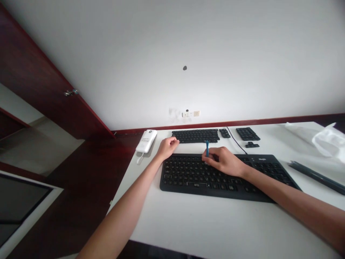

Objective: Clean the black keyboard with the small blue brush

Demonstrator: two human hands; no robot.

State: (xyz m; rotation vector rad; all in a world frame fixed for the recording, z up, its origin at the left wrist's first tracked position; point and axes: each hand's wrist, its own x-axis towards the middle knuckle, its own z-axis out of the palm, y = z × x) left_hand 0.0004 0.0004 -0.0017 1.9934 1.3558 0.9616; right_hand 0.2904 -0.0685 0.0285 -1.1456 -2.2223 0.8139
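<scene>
Right hand [225, 162]: pinches blue tool [207, 148], upright, its tip down on the top key rows of the black keyboard [229, 178].
Left hand [167, 146]: loosely curled, holding nothing visible, resting at the keyboard's far left corner.
Keyboard axis: runs left-right on the counter [205, 223] under both hands.
Nearer: right hand.

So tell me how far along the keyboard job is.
Done: sets of loose black keycaps lie in rows behind the keyboard. In hand: the right hand holds a blue tool upright over the top rows; the left hand rests by its corner. Left: most keys look still seated.
</scene>
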